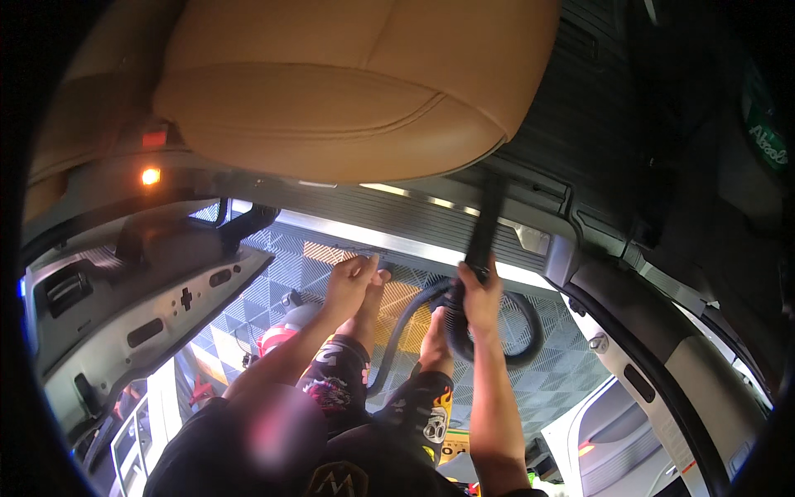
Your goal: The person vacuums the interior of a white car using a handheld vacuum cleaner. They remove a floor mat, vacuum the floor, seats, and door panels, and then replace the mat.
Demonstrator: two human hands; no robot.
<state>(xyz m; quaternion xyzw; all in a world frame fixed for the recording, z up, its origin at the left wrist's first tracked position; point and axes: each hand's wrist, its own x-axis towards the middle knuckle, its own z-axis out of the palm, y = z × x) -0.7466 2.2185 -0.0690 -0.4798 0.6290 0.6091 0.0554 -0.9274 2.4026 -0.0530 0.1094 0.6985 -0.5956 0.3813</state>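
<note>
My right hand point(480, 296) is closed around a black vacuum nozzle point(490, 217) where it joins a ribbed black hose point(530, 331). The nozzle tip points up at the ribbed door sill point(397, 211) of a car, just under the tan leather seat point(348, 91). The hose loops down behind my right hand. My left hand point(352, 280) rests with curled fingers on the lower edge of the sill, holding nothing that I can see. My legs and feet stand below on a tiled floor.
The open car door point(141, 306) hangs at the left with a small orange light point(150, 176) above it. A dark ribbed floor mat point(580, 108) lies to the right of the seat. A red and grey machine point(283, 330) sits on the grey and yellow floor tiles point(571, 373).
</note>
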